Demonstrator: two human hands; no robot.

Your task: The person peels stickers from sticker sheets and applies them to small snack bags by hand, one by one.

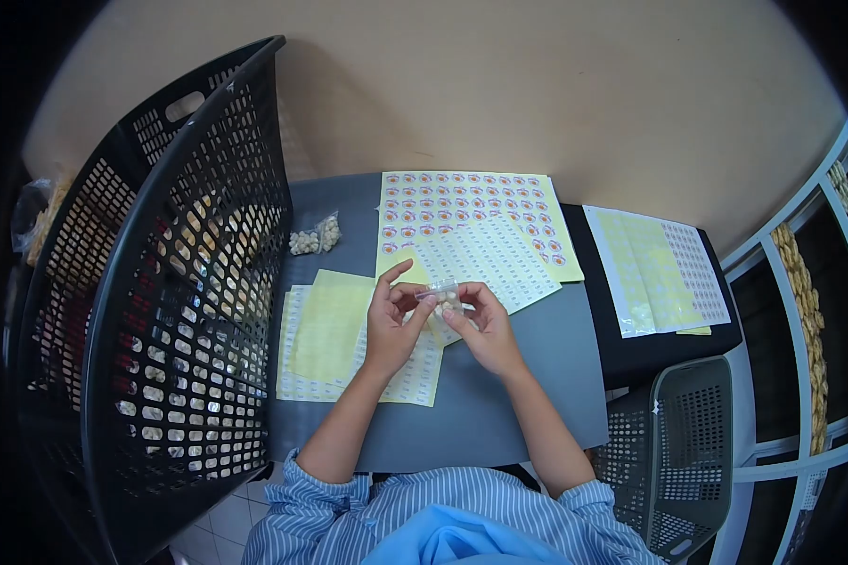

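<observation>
Between my two hands, over the middle of the table, is a small clear plastic bag of pale, rounded pieces. My left hand pinches its left side with thumb and fingers, the index finger raised. On the other side, my right hand grips the bag with the thumb in front. Under and behind the hands lies a white sheet of small printed labels. It overlaps a larger sheet of round stickers. Two similar filled bags rest at the table's back left.
A tall dark basket with filled bags inside stands at the left. Yellow backing sheets lie front left on the grey table. At right are more sticker sheets, a green basket and a white rack.
</observation>
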